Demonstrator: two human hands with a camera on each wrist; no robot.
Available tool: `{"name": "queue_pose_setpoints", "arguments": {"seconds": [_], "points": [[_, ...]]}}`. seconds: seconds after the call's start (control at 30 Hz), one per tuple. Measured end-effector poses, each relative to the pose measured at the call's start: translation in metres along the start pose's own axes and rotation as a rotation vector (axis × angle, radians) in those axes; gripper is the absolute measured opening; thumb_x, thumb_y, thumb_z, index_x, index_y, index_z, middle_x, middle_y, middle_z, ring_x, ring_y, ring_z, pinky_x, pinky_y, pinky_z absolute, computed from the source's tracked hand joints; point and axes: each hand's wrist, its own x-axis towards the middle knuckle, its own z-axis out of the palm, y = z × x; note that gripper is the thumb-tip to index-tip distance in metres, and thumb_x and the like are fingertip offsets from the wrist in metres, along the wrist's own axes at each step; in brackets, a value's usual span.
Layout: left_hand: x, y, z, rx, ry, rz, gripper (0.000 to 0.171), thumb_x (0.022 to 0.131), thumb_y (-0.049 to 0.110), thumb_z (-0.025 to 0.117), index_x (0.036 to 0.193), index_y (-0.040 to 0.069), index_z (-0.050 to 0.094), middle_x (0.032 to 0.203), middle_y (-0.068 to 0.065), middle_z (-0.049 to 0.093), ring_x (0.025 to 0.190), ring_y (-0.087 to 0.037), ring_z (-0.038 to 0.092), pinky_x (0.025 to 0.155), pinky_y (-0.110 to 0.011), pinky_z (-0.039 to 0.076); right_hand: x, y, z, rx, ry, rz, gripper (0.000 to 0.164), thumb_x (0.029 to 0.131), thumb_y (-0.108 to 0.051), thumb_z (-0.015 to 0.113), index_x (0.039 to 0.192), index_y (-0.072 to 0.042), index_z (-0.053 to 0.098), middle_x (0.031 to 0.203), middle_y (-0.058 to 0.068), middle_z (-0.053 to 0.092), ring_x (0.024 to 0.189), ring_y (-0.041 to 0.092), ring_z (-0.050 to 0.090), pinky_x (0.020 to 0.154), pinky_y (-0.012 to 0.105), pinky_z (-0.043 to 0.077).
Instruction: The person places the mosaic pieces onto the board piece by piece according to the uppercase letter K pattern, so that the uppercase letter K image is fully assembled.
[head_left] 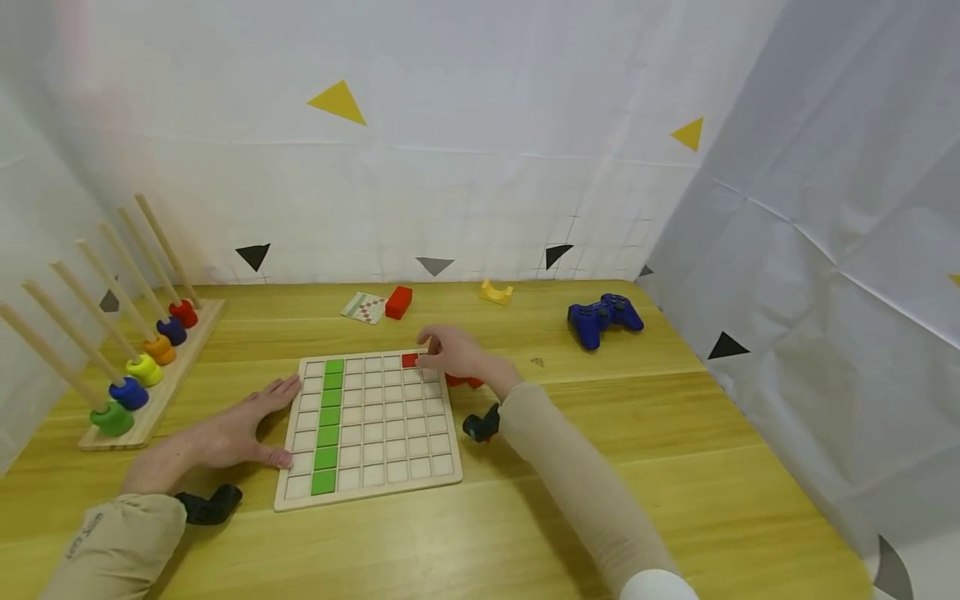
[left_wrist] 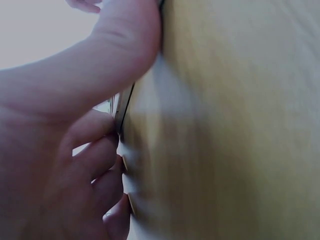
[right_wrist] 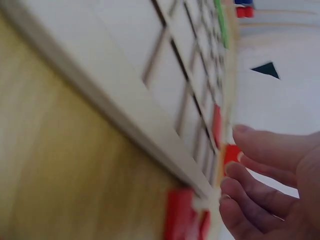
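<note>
A wooden grid board [head_left: 395, 428] lies flat on the table, with a column of green tiles [head_left: 329, 416] near its left side. One red tile [head_left: 409, 361] occupies a top-row square toward the right. My left hand [head_left: 228, 433] is spread along the board's left edge, thumb and fingertips touching it. Over the top right corner, beside the red tile, is my right hand [head_left: 457, 354]. Its thumb and fingers stand apart in the right wrist view, with nothing seen between them. Red pieces [right_wrist: 180, 215] lie by the board's right edge, partly hidden by my right wrist in the head view.
At the left stands a wooden peg rack [head_left: 180, 367] with coloured rings on upright pegs. Behind the board are a patterned card [head_left: 365, 307], a red block [head_left: 399, 302] and a yellow curved piece [head_left: 496, 292]. A blue game controller [head_left: 604, 318] sits at the back right.
</note>
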Motion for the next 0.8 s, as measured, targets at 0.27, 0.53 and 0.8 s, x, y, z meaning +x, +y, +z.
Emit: {"name": "queue_pose_setpoints", "arguments": {"seconds": [0.27,0.53,0.8], "points": [[-0.001,0.002,0.000,-0.010,0.003,-0.003,0.116,0.076,0.049,0.082,0.158,-0.001,0.017,0.163,-0.031,0.007,0.146,-0.057,0.004,0.113,-0.074,0.005,-0.037,0.033,-0.033,0.069,-0.025,-0.061,0.030,0.092,-0.018,0.074,0.116,-0.002,0.067,0.098,0.006,0.065,0.085,0.019,0.058,0.077,0.029,0.051],[-0.002,0.003,-0.001,-0.008,0.014,0.008,0.115,0.076,0.048,0.083,0.158,-0.002,0.018,0.163,-0.032,0.008,0.146,-0.058,0.005,0.112,-0.075,0.006,-0.074,0.071,-0.052,0.015,-0.092,-0.066,0.030,0.087,-0.018,0.079,0.112,-0.004,0.070,0.101,0.007,0.069,0.089,0.017,0.061,0.081,0.033,0.053],[-0.002,0.003,0.000,-0.024,0.004,-0.001,0.116,0.075,0.047,0.083,0.158,-0.002,0.018,0.163,-0.031,0.007,0.147,-0.057,0.004,0.113,-0.074,0.005,-0.094,0.088,-0.055,0.017,-0.117,-0.032,0.036,0.083,-0.022,0.084,0.113,-0.006,0.070,0.107,0.009,0.069,0.096,0.025,0.062,0.086,0.037,0.052]]}}
